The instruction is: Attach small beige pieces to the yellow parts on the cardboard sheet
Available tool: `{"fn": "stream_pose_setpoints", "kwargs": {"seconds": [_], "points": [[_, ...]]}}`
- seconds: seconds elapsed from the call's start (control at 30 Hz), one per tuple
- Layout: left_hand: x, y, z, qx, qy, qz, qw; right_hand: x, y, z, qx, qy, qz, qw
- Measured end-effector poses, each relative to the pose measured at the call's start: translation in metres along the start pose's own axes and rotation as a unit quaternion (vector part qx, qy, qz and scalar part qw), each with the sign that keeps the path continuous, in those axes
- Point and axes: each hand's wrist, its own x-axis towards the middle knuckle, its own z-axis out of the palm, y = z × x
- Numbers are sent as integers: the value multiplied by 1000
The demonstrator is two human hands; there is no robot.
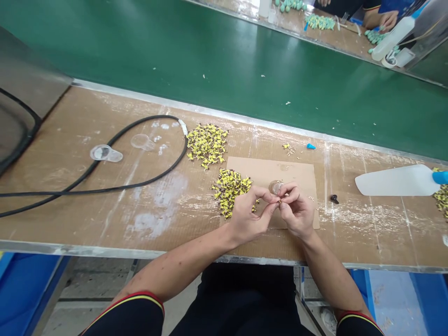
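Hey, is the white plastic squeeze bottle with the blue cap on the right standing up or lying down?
Lying down. The white plastic squeeze bottle rests on its side on the worn wooden workbench, blue cap pointing right.

Worn wooden bench (147, 219), black cable (115, 140), two yellow part piles (207, 143), cardboard sheet (297, 175), white bottle (395, 181)

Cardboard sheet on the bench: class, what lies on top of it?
On the cardboard sheet stands a small clear cup, with yellow parts overlapping its left edge. Both hands cover its near part.
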Motion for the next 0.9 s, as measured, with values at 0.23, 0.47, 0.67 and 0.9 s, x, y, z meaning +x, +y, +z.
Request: {"fn": "stream_pose_setpoints", "kwargs": {"seconds": [0.23, 0.47, 0.67, 0.9], "points": [[21, -14, -5, -45, 6, 13, 999, 3, -4, -10, -37, 20, 1, 999], [80, -50, -101, 189, 232, 25, 954, 12, -5, -57, -92, 238, -61, 965], [96, -86, -145, 354, 280, -83, 889, 17, 5, -74, -209, 222, -123, 944], [91, -68, -137, 440, 245, 10, 864, 17, 2, -100, -313, 228, -134, 912]]}}
